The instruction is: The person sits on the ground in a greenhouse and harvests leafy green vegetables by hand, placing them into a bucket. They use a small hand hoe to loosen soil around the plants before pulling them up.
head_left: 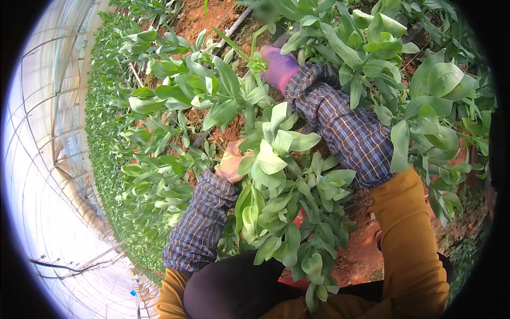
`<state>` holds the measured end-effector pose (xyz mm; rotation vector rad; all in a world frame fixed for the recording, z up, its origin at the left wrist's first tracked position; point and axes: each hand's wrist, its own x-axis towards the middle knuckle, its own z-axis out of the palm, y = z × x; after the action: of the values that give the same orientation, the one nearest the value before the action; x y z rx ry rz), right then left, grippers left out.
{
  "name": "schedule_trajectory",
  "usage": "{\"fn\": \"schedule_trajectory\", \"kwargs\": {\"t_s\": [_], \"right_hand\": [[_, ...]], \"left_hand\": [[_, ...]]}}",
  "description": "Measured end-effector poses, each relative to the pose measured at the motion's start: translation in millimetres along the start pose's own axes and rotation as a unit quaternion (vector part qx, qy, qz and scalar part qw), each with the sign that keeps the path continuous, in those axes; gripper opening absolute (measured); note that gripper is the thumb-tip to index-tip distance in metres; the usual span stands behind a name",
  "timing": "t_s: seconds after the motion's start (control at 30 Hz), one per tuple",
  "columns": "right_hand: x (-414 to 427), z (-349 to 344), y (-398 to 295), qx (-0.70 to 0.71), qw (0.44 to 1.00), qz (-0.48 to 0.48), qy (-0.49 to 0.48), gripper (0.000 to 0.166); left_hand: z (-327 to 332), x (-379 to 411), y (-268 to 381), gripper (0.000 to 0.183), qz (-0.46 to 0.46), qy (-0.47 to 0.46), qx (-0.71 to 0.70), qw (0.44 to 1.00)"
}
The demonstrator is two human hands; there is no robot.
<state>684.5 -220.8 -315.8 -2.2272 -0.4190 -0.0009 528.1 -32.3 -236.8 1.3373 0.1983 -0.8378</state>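
Broad-leaved green plants (271, 163) stand in reddish soil before me. My left hand (234, 161), in a pinkish-yellow glove, is among the leaves at the centre; its fingers are partly hidden by foliage, so its hold is unclear. Further forward and to the right, my right hand (277, 67), in a purple and pink glove, is low among the stems, beside a thin plant with a light green flower cluster (257, 63). Its fingertips are hidden too. Checked sleeve covers (338, 123) wrap both forearms over mustard sleeves.
Dense rows of the same plants (119, 119) run along the left, beside a greenhouse wall of plastic film and curved ribs (55, 91). More plants (434, 103) crowd the right. A dark thin pipe (239, 22) lies on the soil. My bent knee (227, 283) is below.
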Motion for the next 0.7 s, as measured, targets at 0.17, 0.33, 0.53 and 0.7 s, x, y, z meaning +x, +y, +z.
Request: {"fn": "schedule_trajectory", "kwargs": {"t_s": [0.17,0.33,0.53,0.7], "right_hand": [[-7.8,3.2,-25.8,-0.096,0.985,-0.046,-0.137,0.023],[-15.2,7.5,-7.1,0.093,0.993,0.055,0.044,0.025],[-74.3,-41.7,-23.4,0.491,0.737,0.407,0.223,0.037],[-118.0,-44.2,-15.3,0.520,0.648,0.472,0.294,0.053]], "left_hand": [[-2.8,-1.2,-1.8,0.035,-0.034,0.011,0.002,0.999],[-10.7,2.9,-18.6,0.034,0.010,-0.011,-0.016,1.000],[-13.5,3.3,-14.6,0.028,0.039,0.040,0.018,0.998],[5.1,3.9,-6.1,0.029,0.013,0.044,-0.241,0.969]]}}
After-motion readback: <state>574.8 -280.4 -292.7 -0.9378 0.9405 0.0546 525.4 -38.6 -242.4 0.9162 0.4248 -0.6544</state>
